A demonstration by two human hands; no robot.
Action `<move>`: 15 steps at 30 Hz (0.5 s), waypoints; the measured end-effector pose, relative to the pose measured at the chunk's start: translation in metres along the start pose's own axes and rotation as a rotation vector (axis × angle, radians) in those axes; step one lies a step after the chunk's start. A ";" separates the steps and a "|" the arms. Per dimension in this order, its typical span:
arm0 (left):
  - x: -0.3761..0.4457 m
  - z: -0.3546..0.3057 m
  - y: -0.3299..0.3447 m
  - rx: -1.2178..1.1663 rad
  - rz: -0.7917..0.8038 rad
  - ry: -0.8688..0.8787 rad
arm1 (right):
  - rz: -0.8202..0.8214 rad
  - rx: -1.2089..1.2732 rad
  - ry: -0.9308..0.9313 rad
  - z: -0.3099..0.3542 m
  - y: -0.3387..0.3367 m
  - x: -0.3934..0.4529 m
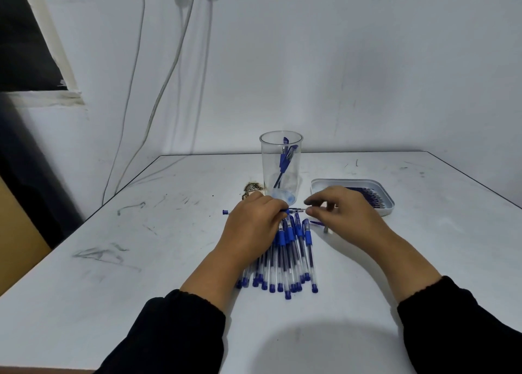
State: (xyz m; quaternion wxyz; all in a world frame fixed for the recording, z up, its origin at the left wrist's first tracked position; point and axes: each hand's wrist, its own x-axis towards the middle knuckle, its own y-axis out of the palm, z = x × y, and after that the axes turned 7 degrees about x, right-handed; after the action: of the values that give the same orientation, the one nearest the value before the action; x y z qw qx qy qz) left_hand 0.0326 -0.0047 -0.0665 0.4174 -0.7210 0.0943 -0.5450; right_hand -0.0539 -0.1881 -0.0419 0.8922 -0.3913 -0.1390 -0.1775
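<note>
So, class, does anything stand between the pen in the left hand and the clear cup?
Nothing visible does. The pen, gripped by the left hand, lies just before the clear cup; the right hand is off to its side.

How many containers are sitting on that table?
2. A clear plastic cup stands upright mid-table with blue pens inside; a shallow white tray lies to its right, partly behind the right hand. None seems hidden.

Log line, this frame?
left hand: grips pen | right hand: fingers near pen tip, contact unclear | pen pile: under left hand | cup: pens inside
</note>
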 end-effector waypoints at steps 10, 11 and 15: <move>0.001 0.003 -0.003 0.014 -0.010 -0.018 | -0.029 -0.092 -0.062 -0.007 0.008 0.005; 0.001 0.005 -0.004 0.023 -0.016 -0.025 | -0.044 -0.077 -0.045 -0.009 0.005 0.005; 0.001 0.012 -0.009 0.049 -0.042 -0.047 | -0.099 -0.024 0.010 -0.021 -0.007 0.009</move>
State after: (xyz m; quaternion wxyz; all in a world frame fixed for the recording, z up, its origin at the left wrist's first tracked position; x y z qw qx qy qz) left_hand 0.0404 0.0066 -0.0596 0.4257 -0.7250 0.0557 -0.5386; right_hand -0.0469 -0.2106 -0.0479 0.8784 -0.3935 -0.1514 -0.2250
